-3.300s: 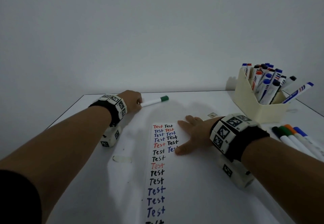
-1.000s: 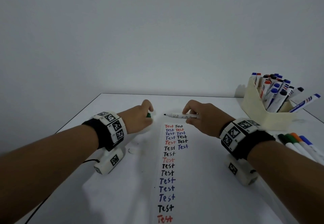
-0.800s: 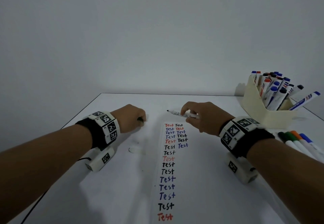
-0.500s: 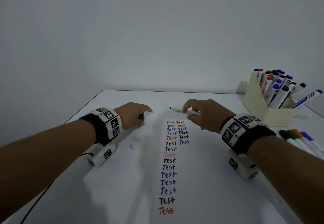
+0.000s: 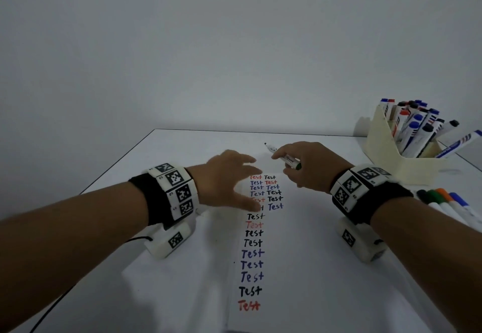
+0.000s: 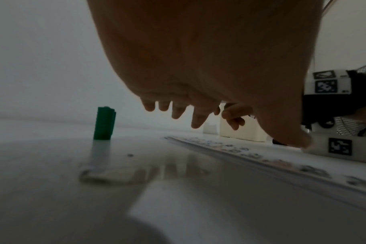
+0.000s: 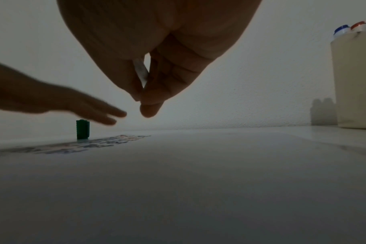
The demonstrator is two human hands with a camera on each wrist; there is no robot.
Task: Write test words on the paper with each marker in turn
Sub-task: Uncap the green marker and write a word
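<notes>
— Since half a second back, the left hand (image 5: pixel 226 179) has let the green cap (image 6: pixel 104 123) go; it now stands upright on the table (image 5: pixel 167 150), hidden from the head camera, and the fingers reach flat over the paper (image 5: pixel 300 254).

— And the right hand (image 5: pixel 310 168)?

— Pinching one uncapped marker (image 5: pixel 283 155), tip raised beyond the sheet. Five markers (image 5: pixel 443 199) at the right edge are cut off; those in the holder (image 5: pixel 386 160) overlap too much to count.
</notes>
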